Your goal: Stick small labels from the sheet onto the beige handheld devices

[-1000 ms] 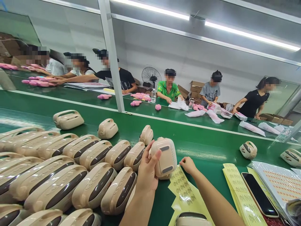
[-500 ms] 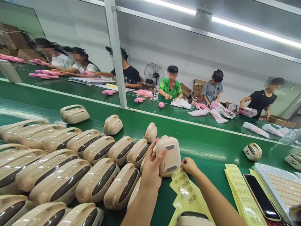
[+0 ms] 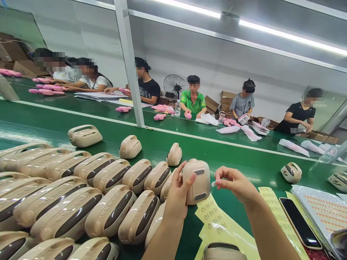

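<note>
So, the person's left hand (image 3: 177,193) has its grip clenched around a rounded beige plastic gadget (image 3: 197,180). It holds the gadget upright just above the near part of the green bench (image 3: 238,159), thumb pressed on the front, and two grey oblong patches face the camera. Just right of it, the right hand (image 3: 235,182) has its grip pinched shut on a tiny pale sticker (image 3: 214,183) between thumb and forefinger. The sticker is close to the gadget but not touching it.

Under both hands lie yellow paper label sheets (image 3: 217,225), flat on the bench. Further right, a black smartphone (image 3: 299,224) lies on another yellow sheet, with a stack of white sheets with orange stickers (image 3: 322,209) beside it.

The whole left side is packed with rows of matching beige gadgets with glossy dark strips (image 3: 81,206), lying on their sides and touching one another. A few loose ones sit farther out.

Way at the back, co-workers (image 3: 193,101) line a far green bench (image 3: 189,126) strewn with pink items (image 3: 162,110), and a standing fan (image 3: 175,85) is behind them.
</note>
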Tool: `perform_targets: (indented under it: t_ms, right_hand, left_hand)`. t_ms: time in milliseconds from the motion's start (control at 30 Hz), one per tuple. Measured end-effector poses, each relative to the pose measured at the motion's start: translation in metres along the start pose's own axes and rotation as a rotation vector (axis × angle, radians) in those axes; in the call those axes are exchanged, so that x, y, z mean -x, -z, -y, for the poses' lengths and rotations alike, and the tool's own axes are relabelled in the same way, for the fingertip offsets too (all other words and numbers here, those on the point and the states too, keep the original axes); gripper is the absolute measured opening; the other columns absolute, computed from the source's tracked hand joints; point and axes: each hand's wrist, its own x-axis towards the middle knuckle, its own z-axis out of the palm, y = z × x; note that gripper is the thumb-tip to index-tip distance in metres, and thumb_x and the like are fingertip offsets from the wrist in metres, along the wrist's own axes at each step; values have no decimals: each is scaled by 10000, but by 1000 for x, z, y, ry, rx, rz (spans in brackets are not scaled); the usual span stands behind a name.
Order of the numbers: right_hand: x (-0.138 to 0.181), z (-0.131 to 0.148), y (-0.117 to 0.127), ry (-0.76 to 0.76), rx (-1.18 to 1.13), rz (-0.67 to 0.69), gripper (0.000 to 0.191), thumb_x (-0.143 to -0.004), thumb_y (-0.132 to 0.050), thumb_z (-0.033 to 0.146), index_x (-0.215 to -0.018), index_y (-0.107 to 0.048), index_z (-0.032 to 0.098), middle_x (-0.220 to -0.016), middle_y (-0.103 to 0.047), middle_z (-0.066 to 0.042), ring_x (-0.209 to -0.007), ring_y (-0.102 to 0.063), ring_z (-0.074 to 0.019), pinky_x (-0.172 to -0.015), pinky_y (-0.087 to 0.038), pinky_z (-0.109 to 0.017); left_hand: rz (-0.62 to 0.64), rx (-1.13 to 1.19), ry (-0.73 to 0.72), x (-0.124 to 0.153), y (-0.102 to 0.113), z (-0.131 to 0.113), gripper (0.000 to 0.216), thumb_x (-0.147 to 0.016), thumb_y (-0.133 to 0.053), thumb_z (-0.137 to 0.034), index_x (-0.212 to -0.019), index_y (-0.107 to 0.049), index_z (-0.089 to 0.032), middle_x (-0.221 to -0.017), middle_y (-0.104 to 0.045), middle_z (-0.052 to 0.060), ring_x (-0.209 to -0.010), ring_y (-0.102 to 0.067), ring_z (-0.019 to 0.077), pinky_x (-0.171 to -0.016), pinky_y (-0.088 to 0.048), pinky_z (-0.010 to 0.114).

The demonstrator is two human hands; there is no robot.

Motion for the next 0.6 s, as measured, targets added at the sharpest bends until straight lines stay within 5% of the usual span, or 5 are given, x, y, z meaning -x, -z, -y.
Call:
perform_targets:
  t_ms: [233,600]
  right_hand:
    - [-7,-1,-12,-22,91,-48,282,-550,-722,397,-600,-563,169,-656,-494,22,-621,-420,-107,-570,-343,-228]
    - [-8,12,-13,5,323,-43,144,-629,-655,261,-562,-565,170,-678,-502,16,-620,-421,-117,-583,-346,-248]
  left_hand:
    - [27,-4,-9,-1,-2,4,660,-533,-800,-393,-1122,-538,-249,-896,-661,10,-900,-634,230,-734,-498,290]
    - [48,-16,17,-4,2,4,696,-511,-812,-399,-1132,-531,-255,-870,-639,-3,-938,-613,235,-834,-475,328]
